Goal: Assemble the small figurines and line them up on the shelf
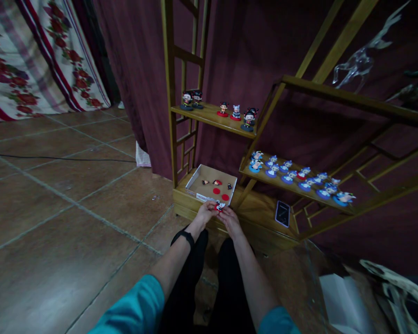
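Between my two hands is a small figurine point(220, 206) with a white and dark body on a red round base. My left hand point(206, 213) grips it from the left, and my right hand point(229, 220) has its fingers closed on the other side. Just beyond my fingers stands a shallow cardboard box point(198, 186) on the low wooden shelf. Inside the box lie several small figurine pieces, among them a red disc point(216, 191) and a second red disc point(225, 197).
Several dark-haired figurines point(249, 119) stand on the upper wooden shelf point(209, 116). Rows of blue and white figurines point(290, 176) fill the right shelf. A phone point(282, 214) lies at the lower right. A clear horse ornament point(360, 60) stands above. A white box point(344, 301) sits on the floor.
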